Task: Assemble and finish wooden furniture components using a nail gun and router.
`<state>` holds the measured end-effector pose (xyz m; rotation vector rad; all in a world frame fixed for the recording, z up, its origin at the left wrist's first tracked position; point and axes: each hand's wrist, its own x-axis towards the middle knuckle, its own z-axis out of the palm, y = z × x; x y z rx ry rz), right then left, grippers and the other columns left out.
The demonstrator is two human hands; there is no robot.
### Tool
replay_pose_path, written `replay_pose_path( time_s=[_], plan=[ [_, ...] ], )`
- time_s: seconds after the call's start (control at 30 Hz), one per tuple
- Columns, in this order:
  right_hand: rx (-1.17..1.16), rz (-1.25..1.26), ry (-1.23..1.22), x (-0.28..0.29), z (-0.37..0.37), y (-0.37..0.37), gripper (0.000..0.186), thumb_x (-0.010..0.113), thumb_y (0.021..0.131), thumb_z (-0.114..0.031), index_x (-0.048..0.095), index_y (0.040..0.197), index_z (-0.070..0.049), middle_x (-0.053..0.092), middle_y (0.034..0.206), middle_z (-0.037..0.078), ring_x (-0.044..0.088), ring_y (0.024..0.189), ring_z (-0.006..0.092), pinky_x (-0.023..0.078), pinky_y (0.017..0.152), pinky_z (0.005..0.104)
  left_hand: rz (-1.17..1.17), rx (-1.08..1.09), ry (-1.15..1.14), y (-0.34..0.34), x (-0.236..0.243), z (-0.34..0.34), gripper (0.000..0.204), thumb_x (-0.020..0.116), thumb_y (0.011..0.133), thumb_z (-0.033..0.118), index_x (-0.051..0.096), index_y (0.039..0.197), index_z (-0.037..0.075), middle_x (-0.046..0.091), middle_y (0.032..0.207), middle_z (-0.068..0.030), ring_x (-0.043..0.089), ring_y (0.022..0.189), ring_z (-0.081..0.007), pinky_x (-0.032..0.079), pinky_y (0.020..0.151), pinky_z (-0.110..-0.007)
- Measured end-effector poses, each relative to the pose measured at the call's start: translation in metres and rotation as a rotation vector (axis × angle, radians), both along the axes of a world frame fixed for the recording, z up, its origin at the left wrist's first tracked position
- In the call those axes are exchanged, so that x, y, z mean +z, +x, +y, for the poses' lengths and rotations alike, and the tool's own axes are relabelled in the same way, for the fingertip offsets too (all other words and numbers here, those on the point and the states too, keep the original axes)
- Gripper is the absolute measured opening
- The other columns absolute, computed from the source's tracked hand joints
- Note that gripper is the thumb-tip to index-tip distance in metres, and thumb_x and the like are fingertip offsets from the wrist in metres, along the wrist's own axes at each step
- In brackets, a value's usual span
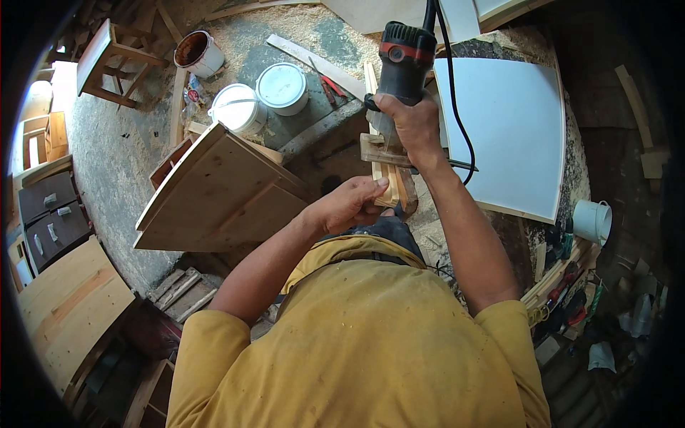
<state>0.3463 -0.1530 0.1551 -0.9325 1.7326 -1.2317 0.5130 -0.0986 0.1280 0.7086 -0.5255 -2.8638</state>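
Observation:
My right hand (414, 127) is wrapped round the lower body of a black corded trim router (405, 68) with a red band. The router's clear base (385, 148) rests on light wooden strips (389, 187) that run away from my lap. Nearer to me, my left hand (349, 205) is closed on the near end of the strips, thumb on top. Its other fingers are partly hidden underneath. The router's bit cannot be made out. A black power cord (457, 107) loops down to the right of my right wrist.
A white-faced panel (503, 135) lies to the right, and a large wooden panel (235, 192) leans to the left. Lidded white buckets (282, 87), red-handled pliers (330, 87) and a stained bucket (202, 55) stand or lie beyond. Another white bucket (591, 221) sits far right.

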Motion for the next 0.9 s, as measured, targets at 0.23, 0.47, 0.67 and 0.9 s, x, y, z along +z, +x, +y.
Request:
replay_pose_path(
  time_s=[0.23,0.47,0.67,0.9],
  plan=[
    [0.001,0.021,-0.04,-0.009,0.018,0.006,0.035,0.077,0.066,-0.025,0.061,0.087,-0.002,0.064,0.076,0.006,0.061,0.066,0.014,0.049,0.063,0.0282,0.059,-0.022,-0.002,0.003,-0.018,0.016,0.039,0.054,0.093,0.041,0.043,0.065,0.016,0.027,0.059,0.0078,0.022,0.049,-0.0057,0.016,0.044,-0.022],
    [0.007,0.048,-0.073,-0.022,0.04,0.01,0.042,0.077,0.067,-0.02,0.056,0.097,-0.001,0.064,0.084,0.007,0.062,0.074,0.0157,0.05,0.07,0.0293,0.004,-0.038,0.068,0.006,-0.029,0.032,0.025,0.056,0.092,0.029,0.049,0.074,0.013,0.033,0.06,0.008,0.026,0.048,-0.0044,0.018,0.043,-0.021],
    [0.026,0.106,-0.095,-0.029,0.054,0.013,0.04,0.076,0.067,-0.017,0.055,0.097,-0.001,0.064,0.085,0.008,0.062,0.075,0.0173,0.049,0.072,0.0306,0.03,-0.04,0.078,0.008,-0.041,0.043,0.018,0.058,0.091,0.027,0.053,0.089,0.01,0.035,0.066,0.0069,0.027,0.05,-0.0054,0.021,0.046,-0.022],
    [0.084,0.099,-0.121,-0.038,0.066,0.011,0.05,0.077,0.067,-0.016,0.05,0.106,-0.002,0.06,0.092,0.007,0.06,0.081,0.0178,0.048,0.077,0.031,0.028,-0.003,0.094,0.004,-0.045,0.054,0.018,0.058,0.091,0.026,0.052,0.084,0.011,0.036,0.06,0.0059,0.029,0.048,-0.0059,0.021,0.044,-0.023]
  ],
)
